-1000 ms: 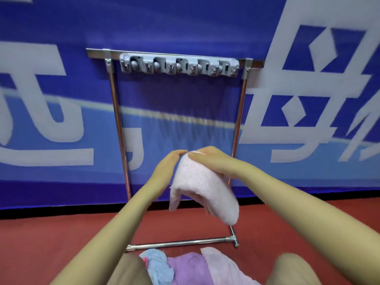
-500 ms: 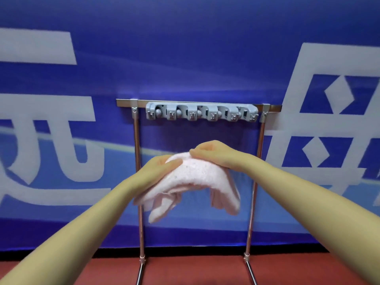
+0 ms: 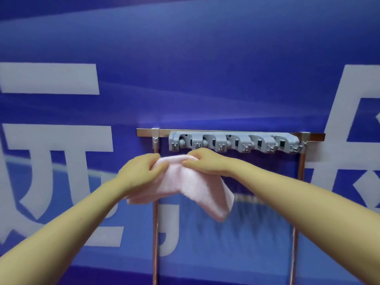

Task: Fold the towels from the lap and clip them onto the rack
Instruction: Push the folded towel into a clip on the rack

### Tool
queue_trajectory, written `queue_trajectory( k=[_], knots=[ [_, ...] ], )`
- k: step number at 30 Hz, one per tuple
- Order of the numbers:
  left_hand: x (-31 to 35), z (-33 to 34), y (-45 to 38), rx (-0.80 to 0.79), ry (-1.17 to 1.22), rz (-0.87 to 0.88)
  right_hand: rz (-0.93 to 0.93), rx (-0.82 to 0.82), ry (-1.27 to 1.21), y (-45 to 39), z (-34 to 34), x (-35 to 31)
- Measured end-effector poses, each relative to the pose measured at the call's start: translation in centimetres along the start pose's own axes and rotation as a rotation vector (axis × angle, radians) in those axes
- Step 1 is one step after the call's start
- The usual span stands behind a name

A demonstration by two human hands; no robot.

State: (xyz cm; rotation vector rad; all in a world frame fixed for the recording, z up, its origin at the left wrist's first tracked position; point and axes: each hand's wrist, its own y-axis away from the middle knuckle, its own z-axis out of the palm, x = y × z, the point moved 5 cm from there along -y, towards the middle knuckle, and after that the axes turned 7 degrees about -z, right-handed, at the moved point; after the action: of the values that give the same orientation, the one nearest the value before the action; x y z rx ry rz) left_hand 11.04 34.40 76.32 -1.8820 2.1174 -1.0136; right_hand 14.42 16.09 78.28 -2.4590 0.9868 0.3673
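Observation:
A folded pale pink towel (image 3: 191,186) hangs between my two hands, its lower corner drooping to the right. My left hand (image 3: 141,171) grips its upper left part. My right hand (image 3: 205,161) pinches its top edge just below the left end of the grey clip strip (image 3: 234,141). The strip has several clips and is fixed to the top bar of a metal rack (image 3: 230,132). The towel's top edge sits just under the leftmost clips, apart from them. My lap is out of view.
The rack's two upright metal posts (image 3: 155,233) run down to the frame's bottom edge. Behind it hangs a blue banner (image 3: 205,68) with large white characters.
The view has tilted up, so the lap towels and red floor have left the frame. Both hands have raised the pink towel from mid-rack height to just under the clip strip.

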Motion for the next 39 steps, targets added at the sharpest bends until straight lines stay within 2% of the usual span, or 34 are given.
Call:
queue_trajectory(
  k=[3,7,10,15,18,20,22,24,28,30,33,39],
  knots=[
    [-1.0,-0.7,-2.7,0.102,0.023,-0.017,-0.019,0.127,-0.009,-3.7,-1.0,-0.5],
    [-2.5,-1.5,-6.6,0.158,0.065,-0.049,-0.041,0.28,0.0,-7.2,-3.1,-0.8],
    [-3.0,-1.2,-8.9,0.174,0.057,-0.081,-0.009,0.28,0.089,-9.2,-3.4,0.1],
    [-4.3,2.5,-10.4,0.083,0.096,-0.214,0.028,0.281,0.101,-10.6,-2.7,2.8],
    [-4.2,4.6,-9.8,0.015,0.419,-0.264,-0.05,0.329,0.145,-10.6,-2.3,3.0],
    [-3.7,5.3,-9.0,0.066,0.691,-0.27,-0.102,0.368,0.173,-10.2,-2.0,2.9],
    [-3.1,5.4,-8.0,0.168,0.825,-0.26,-0.108,0.357,0.216,-9.4,-1.7,2.8],
    [-2.2,5.5,-7.2,0.188,0.916,-0.262,-0.099,0.339,0.258,-8.6,-1.3,2.6],
    [-0.5,6.3,-6.0,0.015,1.122,-0.351,-0.01,0.31,0.25,-7.2,-0.4,2.9],
    [0.0,6.3,-5.5,0.014,1.048,-0.351,0.022,0.291,0.256,-6.5,-0.1,2.4],
    [0.4,5.5,-5.0,0.043,0.791,-0.257,0.025,0.229,0.356,-5.7,0.4,0.8],
    [1.0,3.0,-4.1,0.116,0.618,-0.242,0.021,0.294,0.366,-4.7,0.7,-0.3]
  ],
)
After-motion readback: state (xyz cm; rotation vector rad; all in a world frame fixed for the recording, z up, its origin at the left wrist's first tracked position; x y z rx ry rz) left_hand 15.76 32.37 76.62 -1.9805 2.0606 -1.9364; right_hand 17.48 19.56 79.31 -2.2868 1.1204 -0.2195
